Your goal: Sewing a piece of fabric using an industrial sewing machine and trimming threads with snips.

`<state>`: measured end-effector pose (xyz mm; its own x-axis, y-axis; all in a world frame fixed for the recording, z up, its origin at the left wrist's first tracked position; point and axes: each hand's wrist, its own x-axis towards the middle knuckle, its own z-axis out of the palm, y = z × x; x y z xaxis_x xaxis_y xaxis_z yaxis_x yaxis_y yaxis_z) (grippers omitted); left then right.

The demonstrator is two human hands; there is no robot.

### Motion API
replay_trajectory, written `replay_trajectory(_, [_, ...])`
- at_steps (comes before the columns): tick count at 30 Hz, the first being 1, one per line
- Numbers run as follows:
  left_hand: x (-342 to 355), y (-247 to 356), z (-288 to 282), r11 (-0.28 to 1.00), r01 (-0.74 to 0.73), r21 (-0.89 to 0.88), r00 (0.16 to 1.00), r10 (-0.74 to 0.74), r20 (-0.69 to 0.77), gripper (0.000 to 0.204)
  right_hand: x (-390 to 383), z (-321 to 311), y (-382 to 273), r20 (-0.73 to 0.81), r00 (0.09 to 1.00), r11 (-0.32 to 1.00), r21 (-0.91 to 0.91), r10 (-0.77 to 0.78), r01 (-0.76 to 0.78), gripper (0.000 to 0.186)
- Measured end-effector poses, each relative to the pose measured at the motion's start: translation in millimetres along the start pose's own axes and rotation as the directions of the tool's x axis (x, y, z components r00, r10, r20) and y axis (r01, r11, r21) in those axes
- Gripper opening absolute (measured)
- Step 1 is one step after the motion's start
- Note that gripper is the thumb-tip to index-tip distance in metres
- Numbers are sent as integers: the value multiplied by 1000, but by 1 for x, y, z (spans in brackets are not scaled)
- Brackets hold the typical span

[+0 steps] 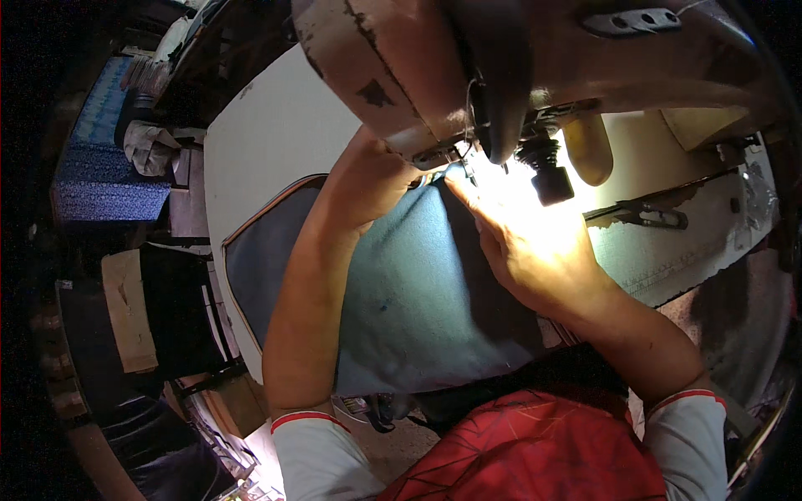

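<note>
Blue-grey fabric (418,309) lies lengthwise, left to right.

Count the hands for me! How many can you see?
2. The left hand is partly hidden by the sewing machine; the right hand is beside it, in bright light. Both are at the blue-grey cloth.

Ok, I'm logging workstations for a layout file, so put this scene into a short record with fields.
Machine: worn sewing machine, paint chipped, at the top of the view
Material: dark blue-grey fabric, spread over a pale table
Left hand: at the fabric's far part, fingertips mostly hidden by the machine
Right hand: forefinger extended to the fabric, close to the left hand; exact contact unclear
Lighting: strong glare over the right hand and the tabletop beside it
Right side: dark slotted tool on the table, kind unclear
</note>
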<state>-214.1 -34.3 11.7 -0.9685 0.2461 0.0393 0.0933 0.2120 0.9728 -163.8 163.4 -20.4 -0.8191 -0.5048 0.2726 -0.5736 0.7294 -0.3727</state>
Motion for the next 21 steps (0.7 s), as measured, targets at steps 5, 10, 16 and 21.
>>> replay_trajectory(5, [1, 0, -6, 997, 72, 19, 997, -72, 23, 20, -1, 1, 0, -97, 991, 991, -106, -87, 76, 56])
replay_trajectory(10, [-1, -11, -16, 984, 155, 82, 986, -160, 52, 22, 2, -5, -4, -78, 995, 996, -75, -63, 57, 58])
replay_trajectory(16, [1, -6, -7, 993, 116, -17, 993, -116, -15, 22, 2, 4, 0, -84, 995, 998, -13, -61, 60, 63])
replay_trajectory(21, [0, -4, -14, 993, 114, 27, 989, -116, 96, 25, -1, 1, -3, -11, 999, 996, -65, -53, 52, 66])
